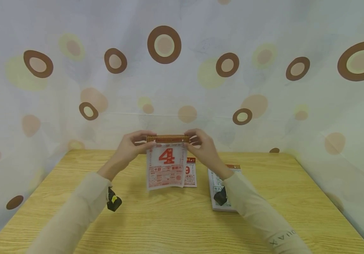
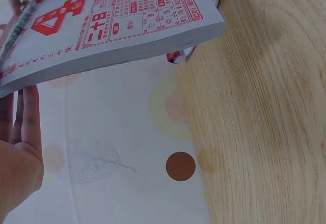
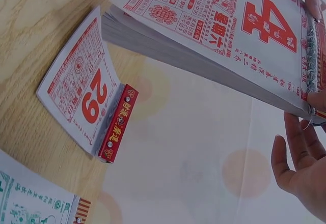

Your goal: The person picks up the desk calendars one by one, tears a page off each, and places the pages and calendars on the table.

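Tear-off calendar with a big red 4 (image 1: 166,173) is held up over the wooden table (image 1: 156,225), near the far edge, with its striped top strip (image 1: 168,139) up and its pages hanging down. The left hand (image 1: 130,146) holds one end of that strip, thumb in front and fingers behind. The right hand (image 1: 204,148) pinches the other end the same way. Its block of pages is thick, and a twisted string (image 3: 312,56) runs along the top. Behind it, a smaller calendar with a red 29 (image 3: 84,89) lies on the table, partly hidden in the head view. It has a red top with gold writing. Near the right arm lies a thick calendar with green print (image 1: 213,181), partly covered by that arm. A pale cloth (image 1: 194,21) with brown rings hangs behind the table.
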The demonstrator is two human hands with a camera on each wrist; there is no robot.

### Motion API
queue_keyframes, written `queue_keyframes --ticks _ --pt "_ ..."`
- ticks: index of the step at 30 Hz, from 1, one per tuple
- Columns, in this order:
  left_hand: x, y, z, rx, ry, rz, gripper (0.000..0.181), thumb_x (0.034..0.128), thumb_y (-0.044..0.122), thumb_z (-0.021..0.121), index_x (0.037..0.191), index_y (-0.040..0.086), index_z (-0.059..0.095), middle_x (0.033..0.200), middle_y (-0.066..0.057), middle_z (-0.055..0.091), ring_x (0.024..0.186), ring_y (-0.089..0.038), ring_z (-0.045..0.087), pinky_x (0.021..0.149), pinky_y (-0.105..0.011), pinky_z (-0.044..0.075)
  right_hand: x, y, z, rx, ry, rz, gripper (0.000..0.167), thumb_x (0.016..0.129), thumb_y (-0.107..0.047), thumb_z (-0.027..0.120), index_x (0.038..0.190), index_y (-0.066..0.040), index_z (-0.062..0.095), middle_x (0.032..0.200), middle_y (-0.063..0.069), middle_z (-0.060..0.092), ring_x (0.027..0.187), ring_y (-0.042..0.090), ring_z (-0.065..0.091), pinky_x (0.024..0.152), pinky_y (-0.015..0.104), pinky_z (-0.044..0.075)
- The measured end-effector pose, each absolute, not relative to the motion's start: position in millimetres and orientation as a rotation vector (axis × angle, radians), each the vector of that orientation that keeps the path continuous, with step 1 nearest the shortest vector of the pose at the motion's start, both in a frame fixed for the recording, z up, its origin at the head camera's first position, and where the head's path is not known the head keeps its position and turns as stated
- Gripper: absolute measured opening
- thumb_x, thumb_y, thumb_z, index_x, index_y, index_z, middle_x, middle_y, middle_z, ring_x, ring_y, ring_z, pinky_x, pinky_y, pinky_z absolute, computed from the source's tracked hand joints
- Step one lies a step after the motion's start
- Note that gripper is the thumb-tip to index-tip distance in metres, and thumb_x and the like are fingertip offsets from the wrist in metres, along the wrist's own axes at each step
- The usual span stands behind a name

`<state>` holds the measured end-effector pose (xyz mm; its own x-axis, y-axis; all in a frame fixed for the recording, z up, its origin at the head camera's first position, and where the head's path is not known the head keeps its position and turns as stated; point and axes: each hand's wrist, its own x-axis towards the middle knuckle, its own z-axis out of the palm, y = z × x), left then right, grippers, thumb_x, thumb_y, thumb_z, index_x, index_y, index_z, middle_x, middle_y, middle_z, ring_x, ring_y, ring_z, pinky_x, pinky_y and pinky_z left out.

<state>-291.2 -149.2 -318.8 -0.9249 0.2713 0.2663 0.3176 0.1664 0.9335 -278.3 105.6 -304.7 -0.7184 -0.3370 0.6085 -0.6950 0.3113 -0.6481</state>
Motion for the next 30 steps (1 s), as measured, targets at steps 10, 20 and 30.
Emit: queue_keyframes --ticks 10,20,30 --pt "-291 -139 -315 -0.556 -2.373 -1.987 0.042 0.0821 0.021 0.068 0.121 0.012 0.056 0.112 -0.012 0.060 0.089 -0.016 0.063 0.080 -0.038 0.055 -275 113 -303 0.868 -2.245 1.346 0.031 0.084 0.001 0.060 0.114 0.007 0.052 0.110 0.024 0.056 0.093 0.037 0.059 0.082 0.048 0.051" --pt "-294 -135 -314 -0.509 -2.341 -2.030 0.041 0.0820 0.021 0.068 0.120 0.011 0.055 0.106 -0.006 0.062 0.088 -0.016 0.064 0.081 -0.039 0.054 -278 124 -307 0.800 -2.269 1.353 0.037 0.084 0.000 0.061 0.119 0.006 0.050 0.112 0.024 0.055 0.099 0.036 0.057 0.086 0.054 0.046" --pt "-294 -135 -311 -0.452 -2.335 -2.027 0.041 0.0812 0.023 0.069 0.118 0.013 0.056 0.106 -0.003 0.057 0.085 -0.012 0.064 0.080 -0.036 0.055 -283 130 -327 0.896 -2.184 1.232 0.033 0.084 -0.009 0.064 0.115 -0.002 0.054 0.111 0.013 0.058 0.098 0.027 0.057 0.082 0.046 0.049"
